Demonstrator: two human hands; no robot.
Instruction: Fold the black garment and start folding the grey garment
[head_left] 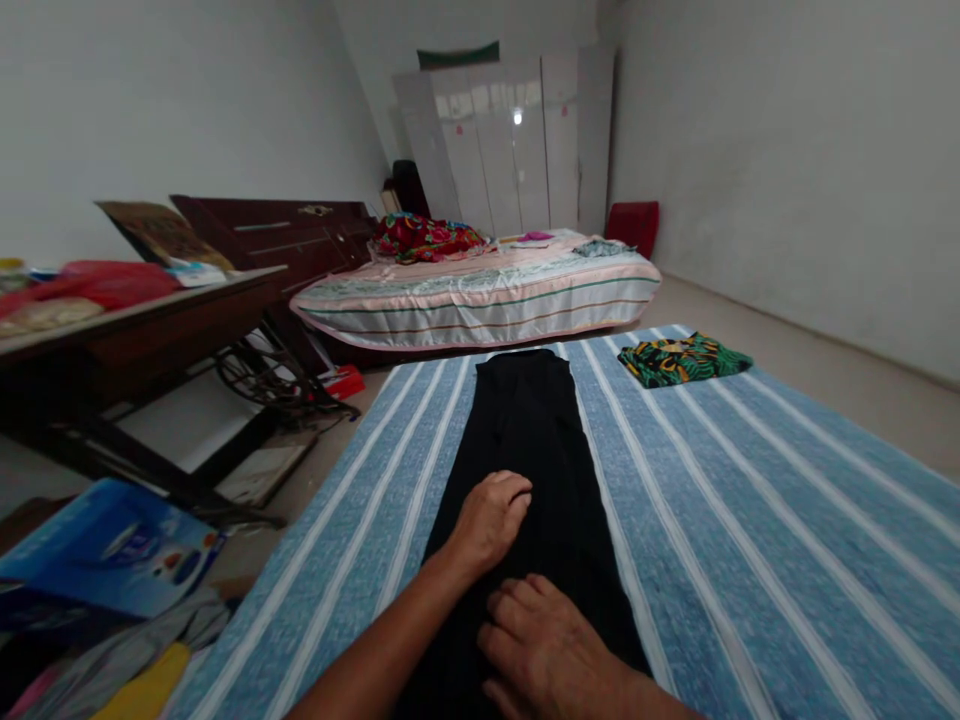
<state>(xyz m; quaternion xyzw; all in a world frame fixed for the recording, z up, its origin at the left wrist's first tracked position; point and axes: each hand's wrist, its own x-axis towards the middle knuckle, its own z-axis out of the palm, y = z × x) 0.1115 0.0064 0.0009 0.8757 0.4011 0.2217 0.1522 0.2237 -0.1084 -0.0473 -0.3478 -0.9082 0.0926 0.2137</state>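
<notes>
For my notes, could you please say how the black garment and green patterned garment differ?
The black garment is plain; the green patterned garment also shows yellow-orange and black. The black garment lies extended beneath the left hand and right hand; the green patterned garment is folded compactly, untouched. Both lie on the striped cover.

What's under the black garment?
The striped sheet shows along both sides of the black garment. The part directly beneath is covered, so anything else there can't be seen.
</notes>
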